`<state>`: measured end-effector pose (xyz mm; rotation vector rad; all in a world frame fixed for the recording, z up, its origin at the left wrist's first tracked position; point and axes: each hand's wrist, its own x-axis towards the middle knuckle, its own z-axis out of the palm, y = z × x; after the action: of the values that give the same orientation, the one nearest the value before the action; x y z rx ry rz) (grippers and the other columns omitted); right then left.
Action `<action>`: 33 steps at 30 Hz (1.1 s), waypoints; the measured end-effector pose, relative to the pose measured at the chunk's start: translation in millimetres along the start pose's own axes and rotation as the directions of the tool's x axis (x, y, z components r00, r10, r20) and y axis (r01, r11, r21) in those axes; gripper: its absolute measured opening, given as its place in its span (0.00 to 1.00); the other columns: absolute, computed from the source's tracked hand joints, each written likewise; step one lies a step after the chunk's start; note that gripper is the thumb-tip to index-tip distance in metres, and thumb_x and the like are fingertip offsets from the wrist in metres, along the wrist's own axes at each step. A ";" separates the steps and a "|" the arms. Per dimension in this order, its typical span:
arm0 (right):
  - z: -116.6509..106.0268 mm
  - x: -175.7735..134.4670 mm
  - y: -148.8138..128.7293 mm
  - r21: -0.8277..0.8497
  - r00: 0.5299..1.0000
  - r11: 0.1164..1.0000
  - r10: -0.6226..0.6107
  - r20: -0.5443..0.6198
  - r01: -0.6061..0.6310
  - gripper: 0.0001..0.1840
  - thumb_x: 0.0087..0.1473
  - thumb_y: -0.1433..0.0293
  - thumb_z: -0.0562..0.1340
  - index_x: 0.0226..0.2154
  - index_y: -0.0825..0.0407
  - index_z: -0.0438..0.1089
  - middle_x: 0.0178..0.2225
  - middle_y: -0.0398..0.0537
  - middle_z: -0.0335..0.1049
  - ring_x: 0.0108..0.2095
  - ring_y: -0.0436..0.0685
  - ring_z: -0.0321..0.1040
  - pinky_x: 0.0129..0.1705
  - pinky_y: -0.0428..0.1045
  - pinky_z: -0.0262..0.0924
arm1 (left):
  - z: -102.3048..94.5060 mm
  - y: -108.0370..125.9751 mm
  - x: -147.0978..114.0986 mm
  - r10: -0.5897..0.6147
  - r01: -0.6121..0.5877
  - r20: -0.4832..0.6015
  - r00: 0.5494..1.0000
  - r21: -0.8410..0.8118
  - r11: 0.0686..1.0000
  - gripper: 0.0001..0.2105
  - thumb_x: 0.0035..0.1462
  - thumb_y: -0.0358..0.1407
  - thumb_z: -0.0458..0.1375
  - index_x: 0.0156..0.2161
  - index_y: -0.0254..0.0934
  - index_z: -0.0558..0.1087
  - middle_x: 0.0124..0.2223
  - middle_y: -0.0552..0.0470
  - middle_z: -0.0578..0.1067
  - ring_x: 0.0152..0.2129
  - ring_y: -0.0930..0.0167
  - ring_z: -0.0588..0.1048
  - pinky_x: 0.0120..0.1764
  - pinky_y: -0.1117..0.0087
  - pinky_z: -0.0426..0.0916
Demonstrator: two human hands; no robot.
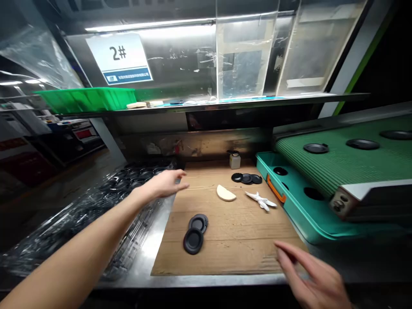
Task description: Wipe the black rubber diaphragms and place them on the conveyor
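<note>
My left hand [167, 183] is stretched out over the left edge of the cardboard sheet [238, 240], thumb and fingers apart, holding nothing. It is close to the clear plastic trays [128, 214] of black round parts. My right hand [313, 274] hovers at the cardboard's front right corner; thumb and forefinger extend with a narrow gap and nothing visible between them, its other fingers mostly hidden. Two or so black round caps [193, 240] lie overlapped at the front left of the cardboard. Farther back lie a cream half-round pad [225, 193], white finger cots or twisted scraps [261, 201] and several overlapping black discs [246, 178].
A small bottle [234, 160] stands at the back. On the right, a teal bin [309, 221] with an orange handle sits partly under a green conveyor belt [347, 171] carrying black discs [362, 144]. Above runs a metal shelf [206, 105] with a green basket [90, 99].
</note>
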<state>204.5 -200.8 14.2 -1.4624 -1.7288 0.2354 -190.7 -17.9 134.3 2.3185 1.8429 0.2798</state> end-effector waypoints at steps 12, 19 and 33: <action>150.5 165.9 -31.3 -0.033 0.841 0.951 -0.257 0.475 0.309 0.12 0.58 0.67 0.55 0.39 0.47 0.74 0.35 0.48 0.76 0.36 0.57 0.71 0.36 0.49 0.57 | 114.0 75.5 -127.5 -0.184 0.186 0.033 0.982 -0.120 0.975 0.28 0.54 0.41 0.56 0.61 0.42 0.61 0.54 0.44 0.68 0.52 0.58 0.68 0.55 0.58 0.60; 160.2 151.1 -17.5 0.089 0.826 0.934 -0.348 0.443 0.346 0.12 0.60 0.67 0.54 0.37 0.48 0.73 0.36 0.45 0.76 0.37 0.54 0.71 0.39 0.47 0.56 | 87.4 65.2 -91.9 -0.045 0.049 0.040 0.998 -0.097 0.994 0.27 0.52 0.37 0.57 0.59 0.45 0.64 0.58 0.49 0.67 0.54 0.63 0.67 0.57 0.65 0.58; 147.7 162.1 -7.7 -0.013 0.930 0.959 -0.271 0.247 0.283 0.12 0.61 0.67 0.53 0.42 0.47 0.71 0.41 0.47 0.72 0.41 0.56 0.66 0.39 0.48 0.57 | 89.5 41.4 -51.1 0.048 -0.027 0.195 0.980 -0.108 0.994 0.21 0.50 0.36 0.58 0.52 0.46 0.73 0.54 0.50 0.72 0.54 0.62 0.68 0.58 0.62 0.58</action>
<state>102.5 -6.9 1.7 -1.2422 -2.1298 0.2298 -140.7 -78.2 55.6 2.2238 1.6515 0.1410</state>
